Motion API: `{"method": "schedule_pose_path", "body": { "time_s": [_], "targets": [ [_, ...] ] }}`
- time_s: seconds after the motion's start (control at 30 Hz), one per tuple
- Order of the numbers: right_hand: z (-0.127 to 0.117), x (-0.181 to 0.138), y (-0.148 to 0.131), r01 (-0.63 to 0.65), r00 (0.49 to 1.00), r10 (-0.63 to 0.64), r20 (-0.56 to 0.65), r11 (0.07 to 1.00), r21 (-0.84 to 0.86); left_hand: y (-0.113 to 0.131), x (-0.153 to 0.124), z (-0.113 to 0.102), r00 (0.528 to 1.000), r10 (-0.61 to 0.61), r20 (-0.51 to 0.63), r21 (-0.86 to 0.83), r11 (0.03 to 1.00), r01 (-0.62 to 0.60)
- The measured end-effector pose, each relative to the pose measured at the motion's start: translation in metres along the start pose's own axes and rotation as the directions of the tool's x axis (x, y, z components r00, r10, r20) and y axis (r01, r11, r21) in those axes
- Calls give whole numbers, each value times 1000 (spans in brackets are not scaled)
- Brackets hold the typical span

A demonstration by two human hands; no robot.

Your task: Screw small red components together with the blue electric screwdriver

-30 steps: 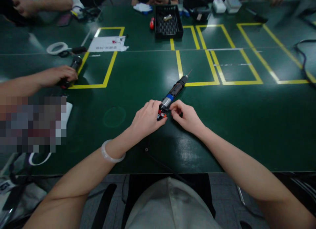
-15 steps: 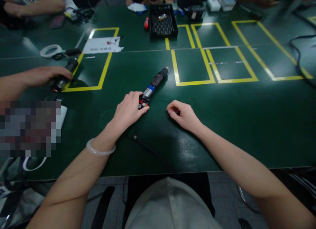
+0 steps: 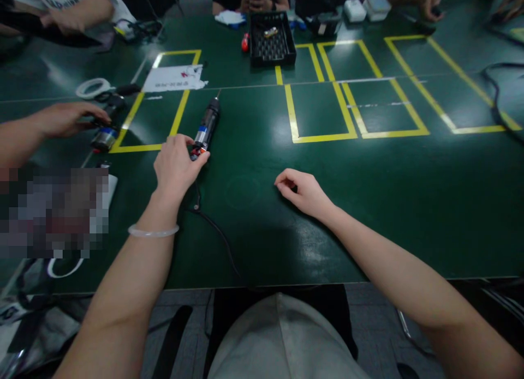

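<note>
My left hand (image 3: 176,163) is closed round the rear end of an electric screwdriver (image 3: 207,121), a slim black tool with a blue band. Its thin bit points away from me, tilted slightly right. From behind the tool a black cable (image 3: 219,230) trails over the green table (image 3: 393,204) to the near edge. Resting on the tabletop, my right hand (image 3: 303,189) is loosely curled, and nothing shows in its fingers. A white bangle (image 3: 153,233) circles my left wrist.
At left, a co-worker's hand (image 3: 67,120) is at a similar black tool (image 3: 105,136). Yellow tape (image 3: 325,138) marks rectangles on the table. A black tray (image 3: 272,54) stands at the back beside a red object (image 3: 245,42). A torn white label (image 3: 174,78) lies far left.
My left hand has moved left and slightly away with the electric screwdriver, which now points more straight ahead. My right hand has stayed put. The neighbour's fingers have lifted somewhat on their tool.
</note>
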State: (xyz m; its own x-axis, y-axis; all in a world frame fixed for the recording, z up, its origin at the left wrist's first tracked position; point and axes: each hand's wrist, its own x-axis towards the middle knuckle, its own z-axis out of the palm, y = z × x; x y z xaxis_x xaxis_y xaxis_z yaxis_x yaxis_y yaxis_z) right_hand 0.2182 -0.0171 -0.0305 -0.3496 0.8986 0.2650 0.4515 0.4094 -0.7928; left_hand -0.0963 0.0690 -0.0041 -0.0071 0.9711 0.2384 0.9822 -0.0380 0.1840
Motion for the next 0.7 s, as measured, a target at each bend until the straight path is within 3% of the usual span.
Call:
{"method": "schedule_pose_path", "body": {
  "time_s": [0.27,0.7],
  "targets": [
    [1,0,1,9,1000,-9,5,1000,-6,13,-8,0,998,62,-15,123,991,-60],
    [1,-1,0,20,1000,-20,-1,1000,-5,25,-11,-2,998,23,-61,214,977,-9]
  ]
}}
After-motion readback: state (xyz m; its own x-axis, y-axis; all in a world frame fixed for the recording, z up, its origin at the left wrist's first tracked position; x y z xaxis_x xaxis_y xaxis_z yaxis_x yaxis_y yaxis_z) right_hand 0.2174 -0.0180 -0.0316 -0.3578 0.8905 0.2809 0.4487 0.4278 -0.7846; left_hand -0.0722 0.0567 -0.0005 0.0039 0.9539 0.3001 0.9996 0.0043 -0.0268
